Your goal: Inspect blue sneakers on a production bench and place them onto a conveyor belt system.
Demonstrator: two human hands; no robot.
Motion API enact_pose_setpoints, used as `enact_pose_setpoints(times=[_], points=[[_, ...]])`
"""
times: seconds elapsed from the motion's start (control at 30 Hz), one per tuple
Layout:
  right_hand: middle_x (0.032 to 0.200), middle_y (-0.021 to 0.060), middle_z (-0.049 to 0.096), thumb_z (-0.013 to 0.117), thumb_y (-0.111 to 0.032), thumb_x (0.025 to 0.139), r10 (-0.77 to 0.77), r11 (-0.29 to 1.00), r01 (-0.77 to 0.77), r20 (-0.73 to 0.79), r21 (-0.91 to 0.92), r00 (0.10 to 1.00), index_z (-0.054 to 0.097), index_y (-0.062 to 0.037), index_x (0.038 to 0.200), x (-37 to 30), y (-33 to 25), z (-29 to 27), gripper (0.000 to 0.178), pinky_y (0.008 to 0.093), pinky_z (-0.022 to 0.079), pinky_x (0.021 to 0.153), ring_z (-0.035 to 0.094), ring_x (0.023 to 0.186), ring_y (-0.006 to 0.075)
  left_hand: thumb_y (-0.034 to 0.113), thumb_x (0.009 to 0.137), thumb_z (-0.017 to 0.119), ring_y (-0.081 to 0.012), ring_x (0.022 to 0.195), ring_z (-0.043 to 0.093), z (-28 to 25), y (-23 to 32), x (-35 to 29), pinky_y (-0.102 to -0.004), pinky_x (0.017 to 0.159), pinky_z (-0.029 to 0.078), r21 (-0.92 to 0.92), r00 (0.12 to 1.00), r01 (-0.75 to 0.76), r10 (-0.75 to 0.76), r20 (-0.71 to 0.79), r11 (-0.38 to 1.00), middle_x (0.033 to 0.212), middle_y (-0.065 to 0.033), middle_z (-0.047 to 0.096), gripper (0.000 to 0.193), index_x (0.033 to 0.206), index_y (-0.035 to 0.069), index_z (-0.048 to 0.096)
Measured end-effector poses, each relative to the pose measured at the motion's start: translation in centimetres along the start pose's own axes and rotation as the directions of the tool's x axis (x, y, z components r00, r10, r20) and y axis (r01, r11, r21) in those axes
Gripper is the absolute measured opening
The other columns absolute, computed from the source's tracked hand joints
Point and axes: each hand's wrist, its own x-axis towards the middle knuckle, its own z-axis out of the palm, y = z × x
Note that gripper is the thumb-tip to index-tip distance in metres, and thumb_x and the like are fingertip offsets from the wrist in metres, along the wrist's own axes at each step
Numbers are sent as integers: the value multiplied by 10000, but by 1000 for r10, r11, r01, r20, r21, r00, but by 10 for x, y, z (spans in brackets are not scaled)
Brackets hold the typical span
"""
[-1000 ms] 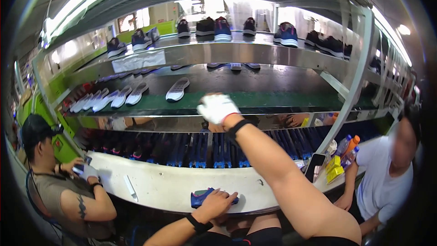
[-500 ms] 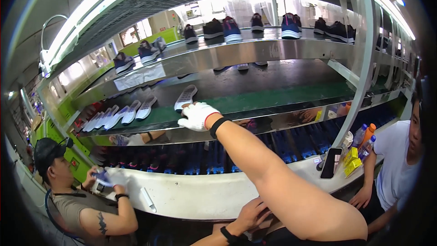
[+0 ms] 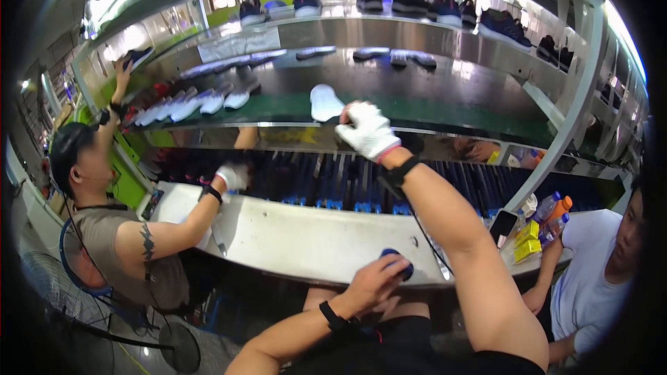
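While the right hand (image 3: 367, 130) in a white glove is stretched up to the green belt (image 3: 445, 108), its fingers are curled loosely and nothing is seen held in it. A white shoe sole (image 3: 324, 102) lies on the belt just beside that glove. The left hand (image 3: 375, 280) is bare and is closed around a small dark blue thing (image 3: 398, 262) at the near edge of the long white bench (image 3: 278, 232). A black band is worn on each wrist.

More white soles (image 3: 187, 104) are lined up farther left on the belt. Dark shoes (image 3: 410, 1) are set in a row on the shiny top shelf (image 3: 389, 31). Under the belt, a dark rack (image 3: 333, 182) is filled with blue pieces.

A person in a cap (image 3: 104, 215) is seated at the left, one gloved hand on the bench and one raised to the shelf. Another person in a white shirt (image 3: 590, 292) is seated at the right, near bottles (image 3: 552, 212) and yellow boxes (image 3: 524, 242). Bare bench is left between the two people.
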Motion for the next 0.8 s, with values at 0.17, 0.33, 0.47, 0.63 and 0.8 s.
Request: enact_pose_setpoints(times=[0.17,0.33,0.47,0.63,0.8], points=[[1124,103,782,891,-3,799,-354,932,353,-396,-79,847,667,-88,1227,-138,-16,-96,491,508,609,962,759,1053,366,-8,948,826,-441,1254,729,-8,-26,-16,-476,1061,612,-93,999,52,-52,-4,994,1395,-222,730,677,1575,110,600],[1044,119,817,839,-125,960,-190,981,194,107,-29,976,655,-48,1157,-263,-43,-171,280,462,646,897,789,935,324,22,836,846,-369,1264,643,-52,6,-1,-497,1075,530,153,999,10,-16,39,988,1390,-135,721,608,1426,135,758],[862,125,779,679,-257,1150,677,433,-515,110,740,728,651,56,1228,-360,-48,-135,324,301,603,645,738,700,155,21,859,867,-312,1051,715,-60,11,0,-436,901,576,228,983,177,-182,2,957,1256,-125,795,561,1408,61,758],[1350,289,755,755,-330,1101,639,412,-443,94,796,764,643,35,1178,-375,-93,-95,390,307,642,714,781,825,183,68,1014,812,-138,683,740,-26,20,-13,-267,587,570,-296,886,322,-397,-241,899,1297,-239,794,154,1001,7,671],[1499,333,674,824,-249,1053,520,525,-282,-40,803,853,642,-22,1148,-370,-109,-54,306,307,622,798,775,947,186,140,1060,783,-233,959,831,-41,27,-10,-320,769,671,-84,972,229,-232,-26,970,1347,-349,737,215,1027,-34,662]])
